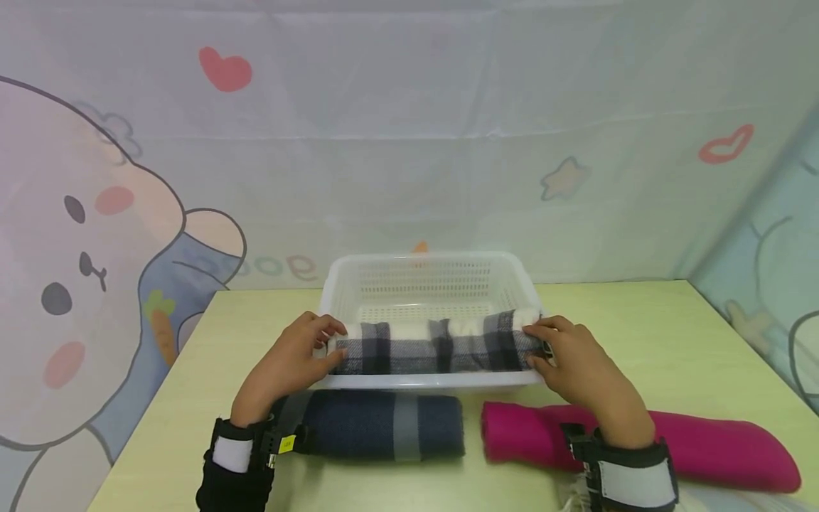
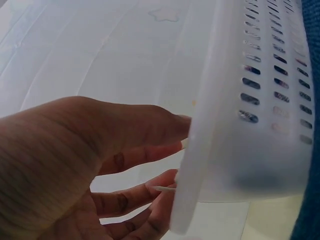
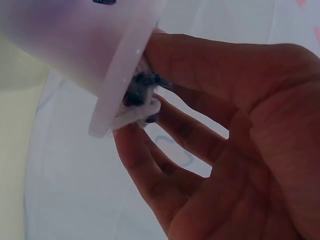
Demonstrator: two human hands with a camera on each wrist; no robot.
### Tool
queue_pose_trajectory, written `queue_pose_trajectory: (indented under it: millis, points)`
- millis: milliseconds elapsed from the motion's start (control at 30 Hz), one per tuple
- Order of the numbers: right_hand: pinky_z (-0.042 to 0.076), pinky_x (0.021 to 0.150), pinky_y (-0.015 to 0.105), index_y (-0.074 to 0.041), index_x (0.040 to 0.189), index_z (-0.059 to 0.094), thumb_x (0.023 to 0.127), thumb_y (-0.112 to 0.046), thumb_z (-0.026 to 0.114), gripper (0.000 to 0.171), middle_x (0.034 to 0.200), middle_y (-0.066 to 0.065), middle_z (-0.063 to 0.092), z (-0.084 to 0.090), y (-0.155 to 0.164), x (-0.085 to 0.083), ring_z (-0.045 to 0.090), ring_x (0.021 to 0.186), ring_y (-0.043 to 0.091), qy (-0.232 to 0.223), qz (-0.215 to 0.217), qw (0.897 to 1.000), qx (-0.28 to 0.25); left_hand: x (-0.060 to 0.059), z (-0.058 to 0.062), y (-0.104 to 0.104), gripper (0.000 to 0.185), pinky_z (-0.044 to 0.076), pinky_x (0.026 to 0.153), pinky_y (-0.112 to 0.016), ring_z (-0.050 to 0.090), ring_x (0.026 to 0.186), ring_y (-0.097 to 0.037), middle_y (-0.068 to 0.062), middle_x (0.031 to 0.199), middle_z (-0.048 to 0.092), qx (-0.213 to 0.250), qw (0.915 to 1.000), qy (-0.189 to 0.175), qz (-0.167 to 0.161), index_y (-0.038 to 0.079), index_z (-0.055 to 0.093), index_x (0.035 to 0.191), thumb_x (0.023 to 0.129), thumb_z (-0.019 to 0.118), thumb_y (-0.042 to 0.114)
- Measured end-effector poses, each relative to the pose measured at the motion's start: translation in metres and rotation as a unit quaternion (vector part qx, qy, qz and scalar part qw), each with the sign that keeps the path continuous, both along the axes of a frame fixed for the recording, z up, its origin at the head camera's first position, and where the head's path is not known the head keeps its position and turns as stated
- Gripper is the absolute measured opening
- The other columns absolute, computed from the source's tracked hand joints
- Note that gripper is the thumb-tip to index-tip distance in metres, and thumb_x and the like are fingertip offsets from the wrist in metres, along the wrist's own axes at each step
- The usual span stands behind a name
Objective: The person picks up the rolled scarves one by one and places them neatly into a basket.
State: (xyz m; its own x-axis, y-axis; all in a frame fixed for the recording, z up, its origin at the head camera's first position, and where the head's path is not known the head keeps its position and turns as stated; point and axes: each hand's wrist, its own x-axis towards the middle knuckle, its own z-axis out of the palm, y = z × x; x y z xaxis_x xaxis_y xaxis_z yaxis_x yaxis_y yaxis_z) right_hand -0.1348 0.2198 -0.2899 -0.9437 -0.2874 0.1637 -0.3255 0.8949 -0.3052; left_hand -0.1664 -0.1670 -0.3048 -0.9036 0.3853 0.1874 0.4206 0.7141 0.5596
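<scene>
Both hands, left (image 1: 296, 358) and right (image 1: 571, 360), grip the ends of the rolled black-and-white plaid cloth (image 1: 435, 346), keeping it rolled over the white perforated plastic basket (image 1: 427, 274).

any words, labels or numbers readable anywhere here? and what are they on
"goo": grey lettering, seemingly mirrored, on the cartoon backdrop cloth left of the white basket; the basket hides the rest.
Small yellow tag on the strap at the left hand: too small to read.
Nothing readable on the plaid rolled scarf, the navy roll, the magenta roll or by the right hand.
</scene>
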Motion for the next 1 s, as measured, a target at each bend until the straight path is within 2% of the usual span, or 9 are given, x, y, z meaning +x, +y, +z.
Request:
queue_pose_trajectory:
  millis: [333, 700, 1000]
  points:
    - [0.047, 0.092, 0.06, 0.007, 0.132, 0.057, 0.088, -0.008, 0.072, 0.049, 0.132, 0.03, 0.054, 0.0, 0.002, 0.002, 0.057, 0.109, 0.051, 0.006, 0.021, 1.0, 0.002, 0.005, 0.004, 0.0, 0.026, 0.053, 0.085, -0.043, 0.06, 0.095, -0.026, -0.015, 0.104, 0.058, -0.008, 1.0, -0.001, 0.002, 0.002, 0.065, 0.114, 0.091, 0.069, 0.013]
    - [0.048, 0.094, 0.059, 0.007, 0.134, 0.054, 0.088, -0.009, 0.072, 0.052, 0.135, 0.031, 0.052, 0.001, 0.007, 0.008, 0.056, 0.114, 0.051, -0.012, 0.037, 0.999, -0.005, 0.008, 0.006, 0.003, 0.026, 0.05, 0.084, -0.039, 0.056, 0.096, -0.025, -0.014, 0.104, 0.059, -0.025, 0.9996, 0.007, -0.007, 0.004, 0.065, 0.115, 0.092, 0.069, 0.015]
    - [0.048, 0.094, 0.06, 0.007, 0.136, 0.052, 0.089, -0.012, 0.072, 0.054, 0.136, 0.029, 0.052, 0.004, 0.012, 0.011, 0.056, 0.116, 0.05, -0.022, 0.038, 0.999, 0.001, 0.012, 0.013, 0.006, 0.028, 0.051, 0.087, -0.042, 0.056, 0.102, -0.028, -0.015, 0.112, 0.06, -0.015, 0.9991, -0.004, -0.04, 0.004, 0.063, 0.119, 0.095, 0.066, 0.017]
